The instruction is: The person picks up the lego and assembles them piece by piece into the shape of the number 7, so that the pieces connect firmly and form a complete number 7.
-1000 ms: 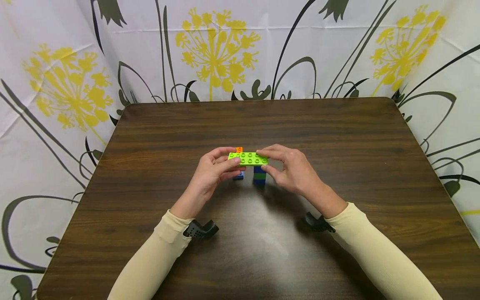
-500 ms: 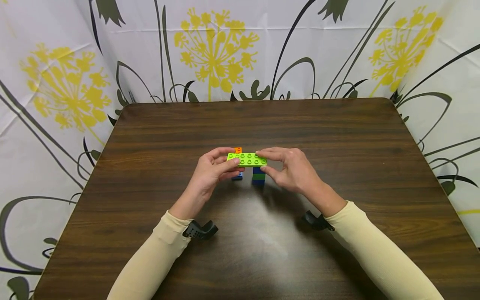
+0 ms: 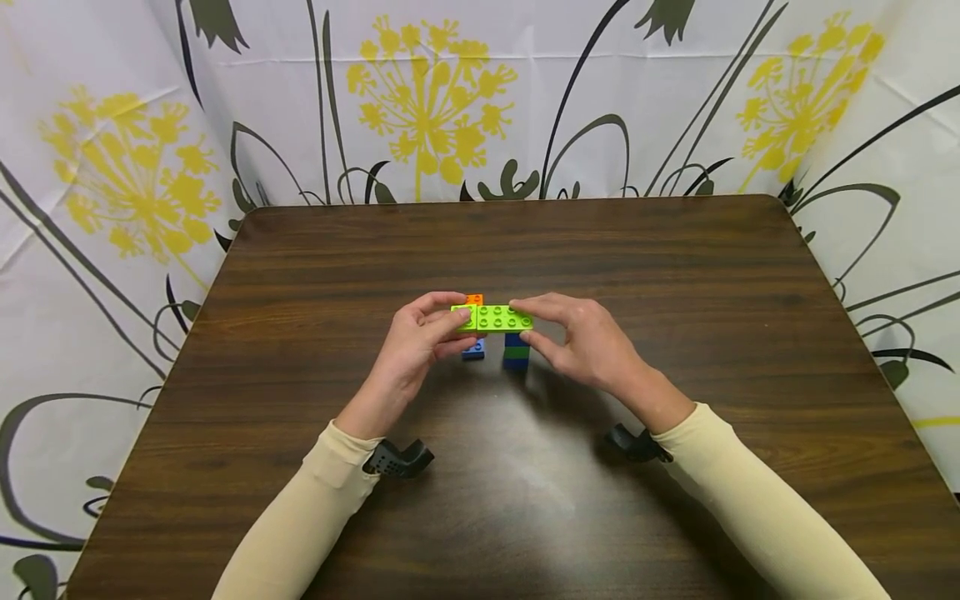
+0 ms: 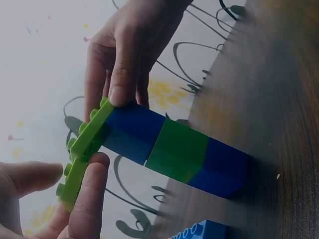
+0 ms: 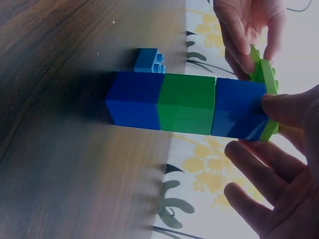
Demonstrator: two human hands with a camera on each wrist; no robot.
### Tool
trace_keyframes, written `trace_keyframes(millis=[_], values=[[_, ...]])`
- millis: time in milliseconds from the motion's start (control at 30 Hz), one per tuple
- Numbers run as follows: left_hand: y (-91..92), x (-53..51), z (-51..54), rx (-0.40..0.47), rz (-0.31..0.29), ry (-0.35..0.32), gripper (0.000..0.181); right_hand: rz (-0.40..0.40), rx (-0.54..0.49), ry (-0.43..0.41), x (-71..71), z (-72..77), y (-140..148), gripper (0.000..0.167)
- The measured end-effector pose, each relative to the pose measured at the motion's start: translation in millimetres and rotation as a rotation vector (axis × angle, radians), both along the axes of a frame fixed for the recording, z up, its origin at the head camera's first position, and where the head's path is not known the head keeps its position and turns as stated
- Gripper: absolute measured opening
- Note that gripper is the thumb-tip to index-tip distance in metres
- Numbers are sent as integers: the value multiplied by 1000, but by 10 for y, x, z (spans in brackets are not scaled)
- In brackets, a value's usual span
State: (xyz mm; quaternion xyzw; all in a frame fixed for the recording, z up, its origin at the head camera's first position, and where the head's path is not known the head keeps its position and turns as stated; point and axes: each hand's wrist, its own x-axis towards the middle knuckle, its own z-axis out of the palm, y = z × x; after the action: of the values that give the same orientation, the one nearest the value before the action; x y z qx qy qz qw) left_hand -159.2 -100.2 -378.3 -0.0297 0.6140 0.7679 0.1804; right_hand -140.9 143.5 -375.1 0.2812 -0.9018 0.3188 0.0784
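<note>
A tower of toy building bricks (image 5: 187, 104), blue, green and blue, stands upright on the table. On its top lies a lime green studded plate (image 3: 505, 318). My right hand (image 3: 592, 337) pinches this plate at its right end, thumb in front and index finger behind. Left of it, a second lime green plate (image 4: 75, 181) meets the first at a visible seam and sticks out past the tower. My left hand (image 3: 412, 342) holds that second plate between thumb and fingers. Its underside is partly hidden by the fingers.
A lighter blue brick (image 3: 473, 350) sits on the brown table (image 3: 480, 500), left of the tower. An orange brick (image 3: 475, 298) shows behind the left hand, mostly hidden. A flowered curtain (image 3: 465, 92) hangs beyond the table's far edge.
My left hand has shifted slightly left, and a seam between the two lime green plates now shows clearly. My right hand keeps nearly the same place. The tower still stands.
</note>
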Motion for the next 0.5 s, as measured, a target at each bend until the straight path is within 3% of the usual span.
trace_keyframes(millis=[200,300,433,500], values=[[-2,18,30,-17,-15,12,31,-4,-15,14,22,14,22,63],[1,19,43,-14,-25,18,30,4,-71,111,40,20,13,65],[-9,17,59,-5,-40,14,31,85,-133,321,129,30,-67,29],[-18,10,68,-6,-45,14,31,164,-76,349,202,15,-146,14]])
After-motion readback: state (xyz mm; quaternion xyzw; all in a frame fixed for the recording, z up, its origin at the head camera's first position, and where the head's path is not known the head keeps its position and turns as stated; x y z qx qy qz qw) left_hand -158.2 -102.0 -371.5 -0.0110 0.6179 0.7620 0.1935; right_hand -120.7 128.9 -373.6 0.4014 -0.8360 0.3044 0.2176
